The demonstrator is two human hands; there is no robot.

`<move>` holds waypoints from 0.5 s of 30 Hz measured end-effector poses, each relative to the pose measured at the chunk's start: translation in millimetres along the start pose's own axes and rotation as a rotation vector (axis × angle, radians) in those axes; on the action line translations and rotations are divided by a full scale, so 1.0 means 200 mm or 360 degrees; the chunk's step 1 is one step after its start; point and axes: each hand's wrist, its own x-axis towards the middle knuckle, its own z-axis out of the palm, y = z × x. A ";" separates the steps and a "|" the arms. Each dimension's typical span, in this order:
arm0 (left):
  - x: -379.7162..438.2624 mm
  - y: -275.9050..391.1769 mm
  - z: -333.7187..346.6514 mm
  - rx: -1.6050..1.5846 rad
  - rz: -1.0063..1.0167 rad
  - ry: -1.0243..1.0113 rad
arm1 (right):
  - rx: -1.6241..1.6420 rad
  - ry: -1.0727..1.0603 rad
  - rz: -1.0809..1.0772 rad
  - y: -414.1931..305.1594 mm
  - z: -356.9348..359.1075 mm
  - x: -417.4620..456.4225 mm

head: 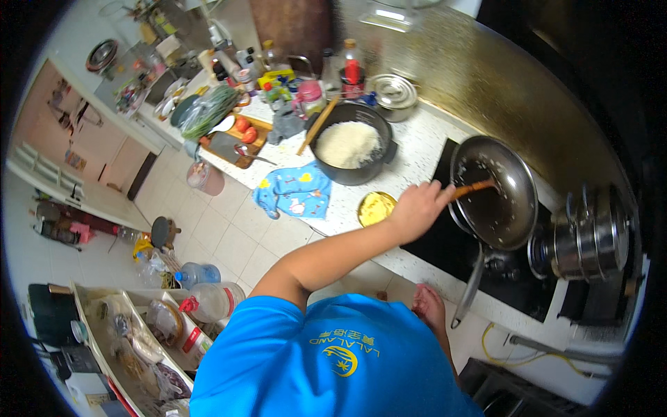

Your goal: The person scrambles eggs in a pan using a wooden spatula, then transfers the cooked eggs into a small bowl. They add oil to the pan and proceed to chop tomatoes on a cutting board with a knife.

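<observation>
My left hand (419,211) grips the handle of a wooden spatula (474,186). The spatula's far end rests inside a dark wok (503,219), where small pale bits cling to the surface. The wok sits tilted over the black cooktop (430,250), and its long grey handle points towards me. Below my left wrist, a small round bowl (360,215) holds a yellow, mashed-looking food (377,207). My right hand (430,307) hangs by the counter's front edge, loosely curled, with nothing seen in it.
A black pot (348,176) of white grains stands on the counter, chopsticks (319,125) at its rim. Left of it lie a blue patterned cloth (297,193) and a cutting board (229,151) with tomatoes (243,124). A steel steamer pot (589,245) stands right of the wok.
</observation>
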 end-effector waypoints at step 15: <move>-1.84 -1.39 -0.93 -0.0357 -0.1223 0.0364 | -0.1775 -0.0577 -0.0877 0.39 1.82 0.67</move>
